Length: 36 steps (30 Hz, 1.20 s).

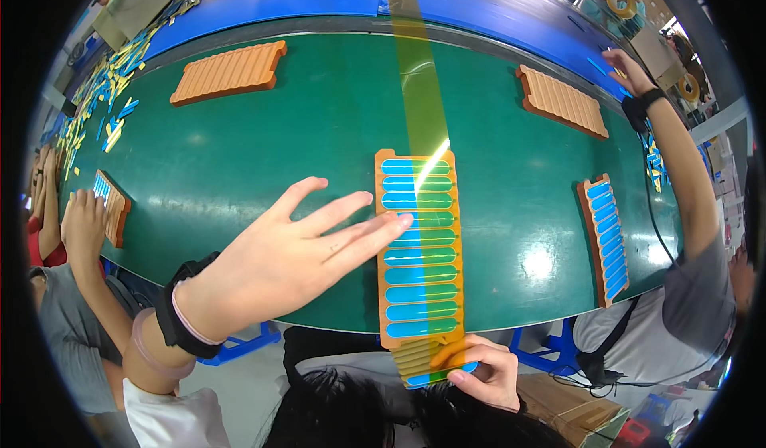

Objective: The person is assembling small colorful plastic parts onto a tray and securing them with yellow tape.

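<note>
In the middle of the table lies an orange slotted tray (380, 288) with a row of rounded blue strips (403, 276) in its slots. A see-through yellow tape (424, 97) runs down from the far edge over the right part of the tray. My left hand (279, 248) is open above the tray's left side, fingers spread, a fingertip at the strips near the tape. At the tray's near end, my right hand (491, 374) pinches the tape's near end, with a blue strip at the thumb. A ridged part shows under the tape there; what it belongs to is unclear.
Orange trays stand at the far left (227, 73) and far right (562, 101) of the green table (511, 232). A filled tray (605, 236) lies right, near a co-worker's arm (686, 161). Another person's hand (84, 224) touches a left tray. Loose strips (104, 89) lie beyond it.
</note>
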### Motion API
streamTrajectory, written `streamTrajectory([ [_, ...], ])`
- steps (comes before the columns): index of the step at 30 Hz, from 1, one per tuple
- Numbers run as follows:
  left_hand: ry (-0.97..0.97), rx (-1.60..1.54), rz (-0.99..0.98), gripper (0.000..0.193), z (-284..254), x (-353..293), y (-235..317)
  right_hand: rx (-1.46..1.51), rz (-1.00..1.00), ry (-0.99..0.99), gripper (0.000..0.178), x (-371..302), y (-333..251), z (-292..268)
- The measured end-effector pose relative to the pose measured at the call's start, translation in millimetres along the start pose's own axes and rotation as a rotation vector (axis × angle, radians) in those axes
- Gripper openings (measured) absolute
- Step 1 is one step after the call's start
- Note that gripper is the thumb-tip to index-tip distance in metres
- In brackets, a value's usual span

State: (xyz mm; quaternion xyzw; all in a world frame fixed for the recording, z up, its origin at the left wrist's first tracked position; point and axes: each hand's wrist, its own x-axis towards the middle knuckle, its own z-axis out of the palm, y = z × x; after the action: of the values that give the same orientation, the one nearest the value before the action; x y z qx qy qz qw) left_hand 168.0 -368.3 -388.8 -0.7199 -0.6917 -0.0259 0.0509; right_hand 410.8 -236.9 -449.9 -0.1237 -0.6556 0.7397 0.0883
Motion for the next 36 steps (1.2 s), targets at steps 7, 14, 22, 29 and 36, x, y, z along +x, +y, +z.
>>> streamTrajectory([
  [7,-0.029,0.124,-0.001,0.055,2.9,-4.4,8.2,0.004,0.003,0.000,0.011,-0.3,-0.4,3.4],
  [14,-0.033,-0.268,-0.077,0.065,-3.3,0.1,-6.6,-0.025,-0.004,0.007,0.011,-0.6,-2.7,6.0],
  [22,-0.090,-0.221,-0.086,0.064,0.3,4.8,-16.1,-0.005,-0.030,0.017,0.011,-0.2,1.6,-0.9],
  [29,-0.067,-0.535,-0.150,0.070,1.5,10.7,-21.4,-0.024,-0.012,0.016,0.011,-0.7,1.4,-0.2],
  [36,-0.078,-0.390,-0.128,0.068,-2.9,11.4,-21.3,-0.009,-0.014,0.025,0.012,0.6,0.8,-0.3],
])
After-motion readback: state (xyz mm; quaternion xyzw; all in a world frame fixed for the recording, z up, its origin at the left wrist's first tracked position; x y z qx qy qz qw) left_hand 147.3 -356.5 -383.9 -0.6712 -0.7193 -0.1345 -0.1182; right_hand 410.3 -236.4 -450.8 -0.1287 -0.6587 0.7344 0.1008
